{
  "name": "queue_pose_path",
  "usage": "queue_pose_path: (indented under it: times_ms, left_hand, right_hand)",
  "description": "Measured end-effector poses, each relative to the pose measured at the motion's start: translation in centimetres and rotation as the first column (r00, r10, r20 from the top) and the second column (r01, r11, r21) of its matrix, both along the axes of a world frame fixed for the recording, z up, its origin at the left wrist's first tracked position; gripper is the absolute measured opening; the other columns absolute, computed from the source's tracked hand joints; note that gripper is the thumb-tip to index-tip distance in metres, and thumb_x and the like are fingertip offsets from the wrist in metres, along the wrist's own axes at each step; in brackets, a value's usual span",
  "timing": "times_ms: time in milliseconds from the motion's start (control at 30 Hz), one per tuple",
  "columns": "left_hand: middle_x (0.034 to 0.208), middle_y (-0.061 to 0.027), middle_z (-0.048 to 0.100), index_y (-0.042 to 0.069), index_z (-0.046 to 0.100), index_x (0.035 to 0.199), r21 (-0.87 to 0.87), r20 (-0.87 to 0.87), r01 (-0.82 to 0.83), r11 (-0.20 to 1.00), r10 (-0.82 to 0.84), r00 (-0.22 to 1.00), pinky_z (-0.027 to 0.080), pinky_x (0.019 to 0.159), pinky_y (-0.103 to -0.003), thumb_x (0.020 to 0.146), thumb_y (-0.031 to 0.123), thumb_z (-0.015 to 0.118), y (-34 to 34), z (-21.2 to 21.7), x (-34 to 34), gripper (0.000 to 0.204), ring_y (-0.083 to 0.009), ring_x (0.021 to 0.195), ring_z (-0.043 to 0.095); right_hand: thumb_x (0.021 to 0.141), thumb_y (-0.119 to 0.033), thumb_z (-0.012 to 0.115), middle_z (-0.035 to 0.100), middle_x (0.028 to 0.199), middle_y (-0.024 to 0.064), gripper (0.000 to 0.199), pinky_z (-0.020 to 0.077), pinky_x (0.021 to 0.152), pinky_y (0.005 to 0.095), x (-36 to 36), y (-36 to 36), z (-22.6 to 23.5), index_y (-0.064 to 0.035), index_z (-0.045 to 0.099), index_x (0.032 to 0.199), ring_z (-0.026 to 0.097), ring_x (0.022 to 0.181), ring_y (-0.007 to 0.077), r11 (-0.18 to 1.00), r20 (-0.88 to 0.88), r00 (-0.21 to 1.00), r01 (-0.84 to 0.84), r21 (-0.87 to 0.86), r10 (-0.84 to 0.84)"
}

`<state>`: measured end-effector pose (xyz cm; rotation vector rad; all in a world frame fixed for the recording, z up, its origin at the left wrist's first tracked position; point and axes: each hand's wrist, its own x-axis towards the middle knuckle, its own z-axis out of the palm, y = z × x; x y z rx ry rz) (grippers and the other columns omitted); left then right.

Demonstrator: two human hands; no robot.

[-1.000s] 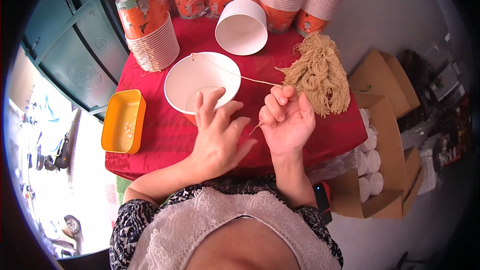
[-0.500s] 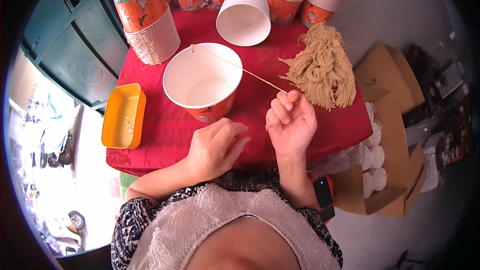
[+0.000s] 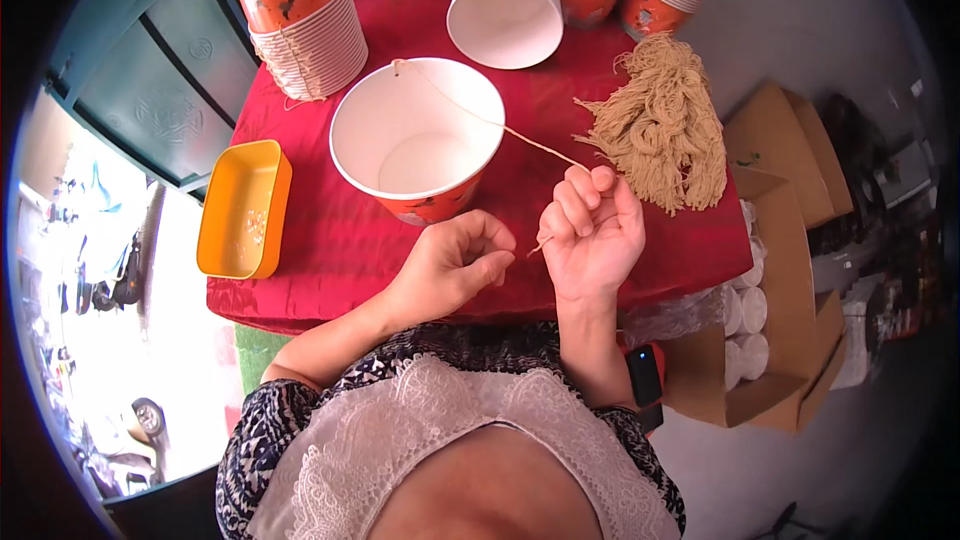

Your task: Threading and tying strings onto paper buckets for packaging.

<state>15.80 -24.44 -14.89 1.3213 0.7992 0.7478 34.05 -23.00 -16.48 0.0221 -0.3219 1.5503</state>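
A paper bucket (image 3: 420, 135), white inside with an orange printed outside, stands upright on the red cloth. A thin beige string (image 3: 545, 148) is fixed at its far rim and runs across the mouth to my right hand (image 3: 595, 230). That hand is closed around the string, palm up, and a short loose end pokes out beside its little finger. My left hand (image 3: 455, 265) is just in front of the bucket, fingers curled and thumb tip a little apart from the forefinger. Nothing shows between them.
A bundle of beige strings (image 3: 665, 130) lies at the right. Another paper bucket (image 3: 505, 15) rests tilted behind. Nested buckets (image 3: 310, 45) stand at the far left, more along the back. A yellow tray (image 3: 240, 210) sits at the left edge; a cardboard box (image 3: 785, 270) stands right of the table.
My left hand has turned slightly, its fingers curling nearer the string's loose end. The right hand still holds the string. The view has shifted, moving the table's things a little in the picture.
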Motion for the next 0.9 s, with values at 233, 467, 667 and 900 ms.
queue_pose_path:
  times_ms: [233, 467, 667, 900]
  left_hand:
    - [0.066, 0.0010, 0.061, 0.000, 0.060, 0.100, -0.077, -0.022, 0.068, 0.995, -0.070, 0.997, 0.037, 0.046, -0.020, 0.093, 0.010, 0.065, 0.6, -0.8, 0.4, 0.013, -0.0033, 0.054, 0.050]
    - [0.066, -0.0052, 0.063, -0.002, 0.061, 0.088, 0.118, -0.189, -0.019, 0.993, 0.041, 0.981, 0.048, 0.054, -0.029, 0.092, 0.007, 0.063, 0.0, 1.5, -1.9, 0.010, -0.0131, 0.057, 0.061]
    - [0.070, -0.0205, 0.063, -0.001, 0.062, 0.089, 0.590, -0.417, 0.165, 0.791, 0.122, 0.901, 0.051, 0.059, -0.043, 0.084, 0.008, 0.065, 0.0, 3.4, -3.1, 0.011, -0.0379, 0.067, 0.065]
    - [0.070, -0.0191, 0.064, 0.001, 0.063, 0.088, 0.625, -0.494, 0.239, 0.743, 0.140, 0.858, 0.050, 0.058, -0.046, 0.083, 0.009, 0.066, 0.6, 5.5, -3.5, 0.010, -0.0390, 0.066, 0.064]
  right_hand:
    - [0.100, -0.026, 0.043, 0.045, 0.073, 0.0007, 0.031, 0.0261, 0.048, 0.0255, -1.2, 0.4, 0.5, -0.0041, 0.062, 0.090, 0.032, 0.053, 0.0101, 0.999, 0.008, 0.999, -0.046, 0.015, 0.045]
    - [0.095, -0.009, 0.051, 0.058, 0.113, 0.0125, 0.019, 0.0471, 0.077, 0.0289, -1.0, -0.8, -0.3, -0.0001, 0.064, 0.105, 0.057, 0.084, 0.0176, 0.892, 0.780, 0.536, 0.448, 0.061, -0.322]
    - [0.083, 0.004, 0.063, 0.061, 0.121, 0.0194, 0.027, 0.0520, 0.078, 0.0360, -2.0, -3.5, 2.3, 0.0022, 0.064, 0.111, 0.063, 0.092, 0.0281, 0.760, 0.766, -0.173, 0.116, 0.640, -0.619]
    - [0.081, 0.007, 0.068, 0.063, 0.077, 0.0059, 0.013, 0.0443, 0.055, 0.0239, -2.6, -3.8, 2.2, 0.0025, 0.063, 0.093, 0.056, 0.062, 0.0099, 0.861, 0.861, -0.109, 0.055, 0.505, -0.498]
